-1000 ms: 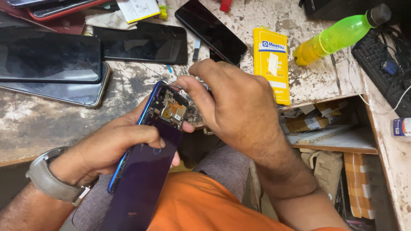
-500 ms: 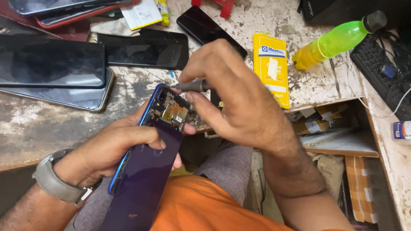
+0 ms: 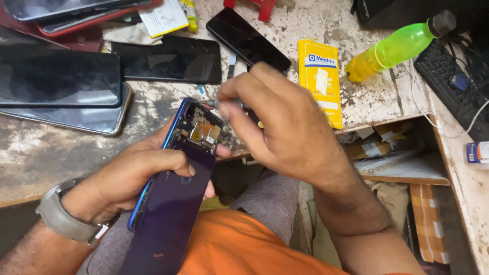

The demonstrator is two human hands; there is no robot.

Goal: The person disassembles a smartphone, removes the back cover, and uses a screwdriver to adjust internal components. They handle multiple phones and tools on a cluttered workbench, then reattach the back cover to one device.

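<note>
At centre frame the left hand (image 3: 130, 181) clamps the blue phone (image 3: 175, 178), its long axis running lower left to upper right. The right hand (image 3: 285, 130), fingers pinched on a small screwdriver (image 3: 224, 103), points its tip left at the phone's opened top end, nearer than the left.

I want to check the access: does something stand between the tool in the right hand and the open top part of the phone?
Nothing visible does. The right hand holds the thin tool just above the exposed top of the phone; the left hand grips lower down.
</note>
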